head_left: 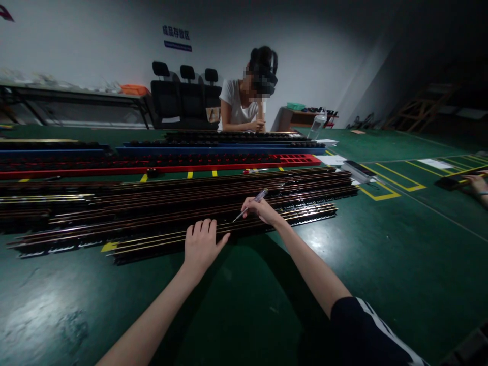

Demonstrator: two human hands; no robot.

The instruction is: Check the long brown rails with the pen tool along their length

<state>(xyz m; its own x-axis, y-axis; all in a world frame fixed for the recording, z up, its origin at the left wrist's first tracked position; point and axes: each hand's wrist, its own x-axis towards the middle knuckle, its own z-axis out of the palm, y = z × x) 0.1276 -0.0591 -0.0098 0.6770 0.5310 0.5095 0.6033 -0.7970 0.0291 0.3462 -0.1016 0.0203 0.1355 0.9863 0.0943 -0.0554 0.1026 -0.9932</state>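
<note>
So the left hand (201,244) is laid over the nearest black strip (152,245), the one with gold-coloured rails, right around its middle. That grip's pretty loose: palm down, fingers over the strip, thumb stuck out to the side. Right hand (259,209) has its grip closed around a slim screwdriver (261,194), held tilted like a pen, clear handle up top and the tip down at the same strip, just off the left thumb. Can't quite tell if the tip's in a screw or only near one.

That strip lies along the near edge of a bunch of similar dark strips (183,204) with coppery rails, all lying lengthwise on the green bench (229,305). Past those there's a long red frame (293,159), then a blue rail (229,151) with more dark strips behind it. A grey device (358,171) sits by the right end of the bunch, next to some white paper (332,159), and a clear bottle (317,125) stands further back. Across the bench, a person (240,109) in a white tee and black headset is leaning in, hands together.
</note>
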